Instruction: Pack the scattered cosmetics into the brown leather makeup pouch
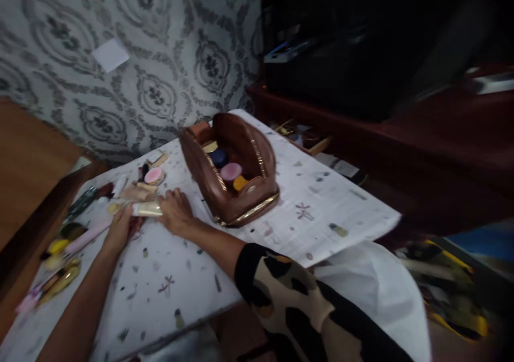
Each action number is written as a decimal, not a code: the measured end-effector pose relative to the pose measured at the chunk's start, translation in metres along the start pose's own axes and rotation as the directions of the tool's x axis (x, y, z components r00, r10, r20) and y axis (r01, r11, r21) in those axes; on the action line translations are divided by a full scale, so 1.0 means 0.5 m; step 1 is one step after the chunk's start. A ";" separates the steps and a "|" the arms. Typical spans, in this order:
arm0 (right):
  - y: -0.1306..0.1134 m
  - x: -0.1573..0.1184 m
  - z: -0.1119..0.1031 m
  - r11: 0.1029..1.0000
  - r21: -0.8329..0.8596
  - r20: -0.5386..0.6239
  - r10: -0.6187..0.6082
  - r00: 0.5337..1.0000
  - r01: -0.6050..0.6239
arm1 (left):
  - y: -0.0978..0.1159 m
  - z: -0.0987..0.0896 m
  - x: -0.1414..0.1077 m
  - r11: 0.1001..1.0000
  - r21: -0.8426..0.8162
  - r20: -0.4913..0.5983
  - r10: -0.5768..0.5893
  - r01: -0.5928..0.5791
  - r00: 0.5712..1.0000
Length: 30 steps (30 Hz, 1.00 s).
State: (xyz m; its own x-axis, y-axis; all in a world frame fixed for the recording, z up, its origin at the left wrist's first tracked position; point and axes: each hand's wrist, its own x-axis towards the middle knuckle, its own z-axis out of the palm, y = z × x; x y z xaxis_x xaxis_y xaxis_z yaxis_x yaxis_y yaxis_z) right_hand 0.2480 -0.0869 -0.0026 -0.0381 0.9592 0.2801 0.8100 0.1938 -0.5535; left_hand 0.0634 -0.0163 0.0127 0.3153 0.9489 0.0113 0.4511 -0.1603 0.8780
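A pale cosmetic tube [148,209] with a white end lies crosswise between my two hands, just above the table. My left hand [119,227] is closed on its white end. At the golden end, my right hand [175,210] has its fingers bent and gripping; blur softens the fingertips. Beyond my hands are a round pink-topped jar [155,176] and a beige tube [137,193]. To the right of my right hand stands an unzipped brown leather bag [196,166]. Inside it show a dark blue round item [218,157], a pink one [231,171] and a yellow-orange one [240,182].
Several cosmetics, among them a long pink tube [89,235] and a golden item [62,283], line the left of the white patterned table [180,308]. A white chair [373,292] stands at the right front. Behind is a dark red cabinet [401,142] with an open drawer [319,146].
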 end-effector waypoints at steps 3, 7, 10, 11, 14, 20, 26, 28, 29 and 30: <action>-0.001 0.008 0.009 1.000 0.012 -0.008 0.026 1.000 -0.025 | -0.008 -0.008 0.001 0.998 -0.067 -0.015 0.015 -0.016 1.000; -0.006 0.005 0.005 1.000 -0.006 0.015 0.026 1.000 -0.026 | -0.028 -0.018 0.007 0.990 -0.102 0.086 0.101 -0.093 0.991; -0.013 -0.003 0.002 0.998 -0.061 -0.039 0.005 0.999 -0.008 | -0.046 -0.016 0.013 0.989 -0.085 0.057 0.122 -0.117 0.991; -0.014 -0.005 0.003 0.997 -0.079 -0.057 -0.008 0.998 0.003 | -0.051 -0.014 0.015 0.990 -0.082 0.046 0.122 -0.118 0.991; -0.013 -0.008 0.013 0.994 -0.106 -0.092 -0.041 0.995 0.031 | -0.061 -0.010 0.018 0.990 -0.078 0.034 0.121 -0.118 0.992; 0.015 -0.002 0.044 0.994 -0.070 -0.206 -0.101 0.973 0.088 | -0.057 -0.015 0.010 0.981 -0.152 0.053 0.125 -0.116 0.991; 0.031 0.002 0.051 0.996 0.005 -0.209 -0.089 0.974 0.093 | -0.059 -0.033 0.001 0.945 -0.297 0.213 0.203 -0.134 0.956; 0.030 0.001 0.050 0.994 0.021 -0.202 -0.103 0.974 0.110 | -0.065 -0.031 0.005 0.943 -0.299 0.198 0.209 -0.144 0.958; 0.029 0.000 0.049 0.993 0.026 -0.201 -0.111 0.973 0.119 | -0.068 -0.029 0.007 0.943 -0.299 0.187 0.210 -0.148 0.960; 0.028 0.000 0.048 0.992 0.028 -0.201 -0.117 0.973 0.125 | -0.070 -0.027 0.010 0.942 -0.301 0.177 0.210 -0.150 0.961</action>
State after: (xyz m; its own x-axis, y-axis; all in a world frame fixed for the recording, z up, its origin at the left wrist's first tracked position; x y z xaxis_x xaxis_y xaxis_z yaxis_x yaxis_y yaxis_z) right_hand 0.2453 -0.0793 -0.0295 -0.0145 0.8690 0.4946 0.7819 0.3181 -0.5361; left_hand 0.0380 -0.0023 -0.0117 0.5459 0.8305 0.1104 0.1261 -0.2117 0.9692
